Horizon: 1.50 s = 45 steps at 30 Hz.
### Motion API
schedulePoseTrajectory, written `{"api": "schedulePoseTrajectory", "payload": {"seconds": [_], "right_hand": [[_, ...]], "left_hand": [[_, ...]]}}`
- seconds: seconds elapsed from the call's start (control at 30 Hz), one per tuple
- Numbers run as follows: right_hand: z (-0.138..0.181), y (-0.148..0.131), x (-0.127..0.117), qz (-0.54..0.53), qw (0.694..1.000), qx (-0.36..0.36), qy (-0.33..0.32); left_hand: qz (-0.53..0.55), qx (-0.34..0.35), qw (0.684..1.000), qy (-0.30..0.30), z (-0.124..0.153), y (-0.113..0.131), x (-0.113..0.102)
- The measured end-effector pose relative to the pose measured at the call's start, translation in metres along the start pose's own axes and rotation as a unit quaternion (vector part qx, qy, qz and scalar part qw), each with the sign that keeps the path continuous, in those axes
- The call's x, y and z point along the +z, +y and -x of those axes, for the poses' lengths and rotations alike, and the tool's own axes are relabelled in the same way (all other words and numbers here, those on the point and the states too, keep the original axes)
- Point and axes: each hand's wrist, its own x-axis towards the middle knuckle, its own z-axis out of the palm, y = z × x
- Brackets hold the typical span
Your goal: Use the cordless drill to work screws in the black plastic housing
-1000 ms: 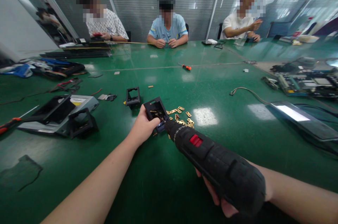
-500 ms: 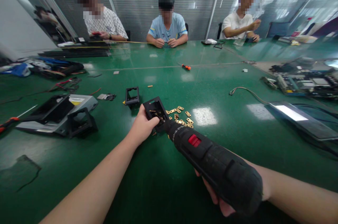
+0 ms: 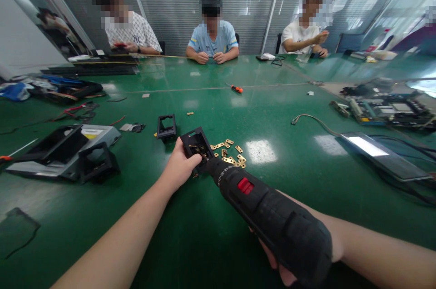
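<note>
My left hand [image 3: 180, 164] is closed on a black plastic housing [image 3: 193, 137], thumb over its near edge, with small brass parts visible inside. My right hand [image 3: 272, 255] grips a black cordless drill [image 3: 262, 207] with a red switch on top; most of the fingers are hidden beneath its body. The drill's front end points into the housing, and its tip is hard to make out there. Several small brass plates [image 3: 229, 160] with holes lie on the green table [image 3: 190, 234] just right of the housing. A second black housing [image 3: 166, 127] stands behind my left hand.
At left are a grey metal case [image 3: 102, 134], another black frame [image 3: 98, 164] and a cable pile [image 3: 68, 87]. An orange screwdriver [image 3: 236, 89] lies farther back. On the right are a flat dark device [image 3: 378, 152] and circuit boards [image 3: 395, 109]. Several people sit across the table.
The view has shifted slightly, so everything sits a little farther left. Both hands keep their holds, and the drill's front end stays at the housing.
</note>
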Motion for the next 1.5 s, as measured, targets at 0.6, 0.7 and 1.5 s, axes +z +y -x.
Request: {"api": "schedulePoseTrajectory", "payload": {"seconds": [0.6, 0.7, 1.5], "right_hand": [[0.001, -0.007, 0.004, 0.054, 0.999, -0.006, 0.001], [0.001, -0.007, 0.002, 0.067, 0.998, -0.014, -0.010], [0.000, -0.008, 0.001, 0.080, 0.997, 0.016, -0.013]], "left_hand": [[-0.016, 0.004, 1.000, 0.001, -0.002, -0.003, -0.002], [-0.012, 0.005, 1.000, 0.001, -0.001, -0.003, -0.002], [-0.018, 0.002, 1.000, -0.002, -0.003, -0.003, -0.003]]}}
